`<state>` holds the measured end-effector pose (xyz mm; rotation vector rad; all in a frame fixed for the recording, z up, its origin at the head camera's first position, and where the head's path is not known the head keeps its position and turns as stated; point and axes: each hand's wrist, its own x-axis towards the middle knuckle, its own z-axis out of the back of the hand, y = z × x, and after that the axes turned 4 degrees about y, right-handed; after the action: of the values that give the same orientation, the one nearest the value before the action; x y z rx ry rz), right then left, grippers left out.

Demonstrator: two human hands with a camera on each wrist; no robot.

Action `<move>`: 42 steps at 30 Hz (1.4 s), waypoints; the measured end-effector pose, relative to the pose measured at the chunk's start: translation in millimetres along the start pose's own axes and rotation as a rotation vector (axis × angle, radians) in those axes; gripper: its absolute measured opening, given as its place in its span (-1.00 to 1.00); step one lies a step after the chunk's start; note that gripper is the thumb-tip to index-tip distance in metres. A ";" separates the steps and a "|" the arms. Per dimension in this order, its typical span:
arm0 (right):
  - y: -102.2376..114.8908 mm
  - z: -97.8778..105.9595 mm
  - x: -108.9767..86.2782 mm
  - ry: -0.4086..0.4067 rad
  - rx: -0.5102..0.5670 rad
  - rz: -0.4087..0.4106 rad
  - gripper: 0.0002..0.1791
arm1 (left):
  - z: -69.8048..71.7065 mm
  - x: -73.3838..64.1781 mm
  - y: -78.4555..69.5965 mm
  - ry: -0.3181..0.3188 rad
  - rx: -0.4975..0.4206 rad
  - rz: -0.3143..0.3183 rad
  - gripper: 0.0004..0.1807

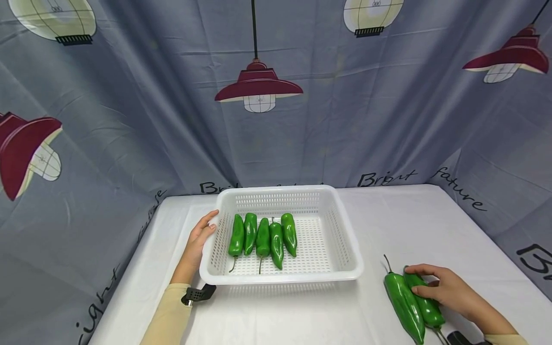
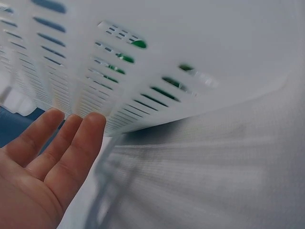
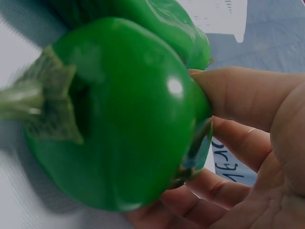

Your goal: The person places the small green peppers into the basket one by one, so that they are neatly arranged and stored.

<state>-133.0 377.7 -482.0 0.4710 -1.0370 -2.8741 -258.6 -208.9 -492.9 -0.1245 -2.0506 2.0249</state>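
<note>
A white perforated plastic basket [image 1: 282, 278] sits on the table, holding several green peppers [image 1: 276, 244] in a row toward its left side. My left hand [image 1: 194, 249] is at the basket's left edge, its fingertips right at the slotted outer wall [image 2: 71, 90] and its fingers fairly straight. Off to the right, two more green peppers lie side by side on the cloth. My right hand [image 1: 446, 290] pinches the right-hand pepper [image 3: 128, 109] between thumb and fingers, its stem toward the wrist. The other loose pepper [image 1: 403, 304] lies against it on the left, stem pointing away.
White cloth [image 1: 293, 316] covers the table. Behind and on both sides hangs a grey-blue curtain [image 1: 181, 110] printed with lamps and lettering. A black strap [image 1: 198, 293] circles the left wrist.
</note>
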 end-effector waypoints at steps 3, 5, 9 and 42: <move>1.0 0.0 0.4 0.002 0.012 -0.010 -0.44 | 0.4 0.0 0.3 0.003 -0.008 -0.003 -0.45; 1.8 0.1 0.8 0.005 0.018 -0.021 -0.43 | 0.7 0.1 0.7 0.005 -0.011 -0.005 -0.45; 3.1 2.6 1.4 0.029 0.067 -0.050 -0.41 | 0.8 0.1 0.7 0.009 -0.005 -0.005 -0.45; 82.7 53.5 50.3 -0.023 0.320 0.101 -0.31 | 1.1 0.8 2.6 -0.020 -0.006 0.002 -0.46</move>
<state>-201.6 339.1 -404.2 0.3868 -1.4876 -2.6401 -259.9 -209.6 -495.3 -0.1087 -2.0700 2.0291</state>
